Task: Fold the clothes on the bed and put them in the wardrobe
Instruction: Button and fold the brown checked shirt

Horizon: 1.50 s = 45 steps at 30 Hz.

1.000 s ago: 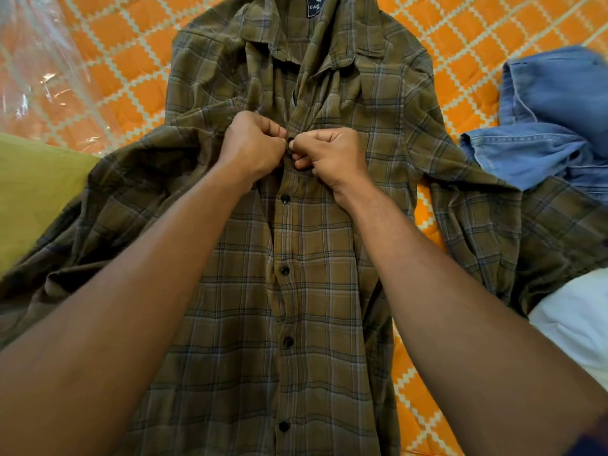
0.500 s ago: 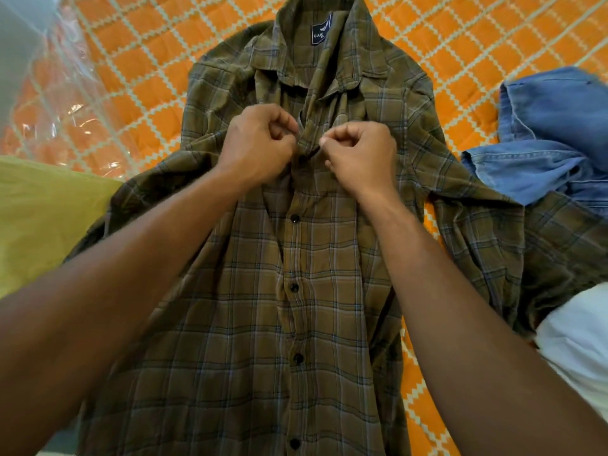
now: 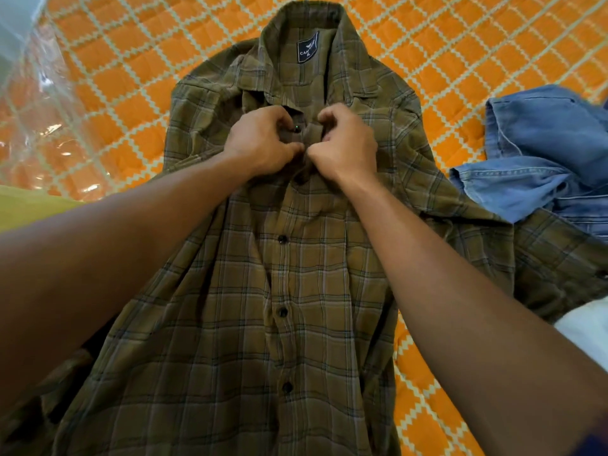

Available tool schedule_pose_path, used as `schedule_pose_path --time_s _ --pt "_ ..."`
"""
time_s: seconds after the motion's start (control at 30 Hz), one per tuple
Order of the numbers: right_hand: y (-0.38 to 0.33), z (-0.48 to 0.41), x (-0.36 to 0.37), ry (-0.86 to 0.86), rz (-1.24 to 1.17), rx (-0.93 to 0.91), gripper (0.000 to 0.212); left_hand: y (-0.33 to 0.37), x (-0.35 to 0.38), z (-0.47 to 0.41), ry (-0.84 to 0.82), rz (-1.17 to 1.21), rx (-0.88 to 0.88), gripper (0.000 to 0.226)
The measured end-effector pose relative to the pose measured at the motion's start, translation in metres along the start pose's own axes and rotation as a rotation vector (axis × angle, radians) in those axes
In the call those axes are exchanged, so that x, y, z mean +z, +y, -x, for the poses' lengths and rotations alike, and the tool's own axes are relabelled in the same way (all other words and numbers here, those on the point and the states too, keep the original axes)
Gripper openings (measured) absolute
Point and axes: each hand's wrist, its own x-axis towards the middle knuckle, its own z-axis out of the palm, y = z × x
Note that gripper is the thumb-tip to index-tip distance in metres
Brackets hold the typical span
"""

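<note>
The plaid shirt (image 3: 230,324) lies front-up on the orange quilted bedspread (image 3: 131,77). Its long axis runs straight away from the person, with the collar beyond the hands and the hem toward the body. The left hand (image 3: 263,143) and right hand (image 3: 348,143) sit side by side at the upper placket, knuckles nearly touching. Their curled fingers pinch the two front edges beside a dark button (image 3: 297,128). Nearer than the wrists, the placket is buttoned. Right of the right hand a sleeve spreads outward, touching a denim garment (image 3: 543,153), with a white cloth (image 3: 585,330) nearer the body. Left of the left hand lies bare bedspread, then clear plastic (image 3: 29,110) and a yellow-green cloth (image 3: 26,205).
</note>
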Motion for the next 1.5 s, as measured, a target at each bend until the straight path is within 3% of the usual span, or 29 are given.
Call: schedule_pose_path --time_s 0.13,0.37,0.5,0.57,0.63,0.73,0.9,1.07,1.2,1.27,1.37,1.5 --pt "0.020 0.001 0.002 0.118 -0.225 0.207 0.029 0.003 0.003 -0.003 0.026 -0.064 0.003 0.043" --pt "0.008 -0.007 0.006 0.071 -0.001 0.061 0.007 -0.002 -0.005 -0.010 0.009 -0.089 0.194 0.072" --pt "-0.003 -0.010 0.012 0.233 -0.077 -0.027 0.011 0.001 -0.015 -0.024 0.001 -0.180 0.193 0.094" --pt "-0.004 -0.010 0.015 0.405 -0.268 -0.068 0.019 0.003 -0.019 -0.035 -0.044 -0.220 0.157 0.088" --pt "0.000 -0.007 0.017 0.480 -0.400 -0.098 0.021 0.002 -0.024 -0.044 -0.102 -0.212 0.134 0.064" --pt "0.005 -0.005 0.021 0.417 -0.356 -0.173 0.013 0.004 -0.032 -0.049 -0.156 -0.195 0.141 0.036" --pt "-0.006 -0.011 0.033 0.375 -0.270 -0.329 0.007 0.001 -0.048 -0.052 -0.185 -0.033 0.051 0.029" --pt "-0.010 -0.018 0.044 0.135 -0.206 -0.118 0.008 -0.001 -0.051 -0.054 -0.167 0.128 -0.024 0.029" --pt "-0.011 -0.024 0.047 0.072 -0.351 0.073 0.003 -0.006 -0.034 -0.047 0.020 0.350 -0.139 0.041" --pt "-0.009 -0.030 0.043 0.027 -0.437 0.159 0.012 -0.008 -0.022 -0.036 0.144 0.412 -0.138 0.055" --pt "-0.005 -0.033 0.036 -0.003 -0.539 0.200 0.019 -0.007 -0.001 -0.012 0.308 0.487 -0.152 0.071" --pt "-0.004 -0.029 0.033 -0.044 -0.634 0.206 0.016 -0.011 0.017 -0.006 0.335 0.623 -0.273 0.068"
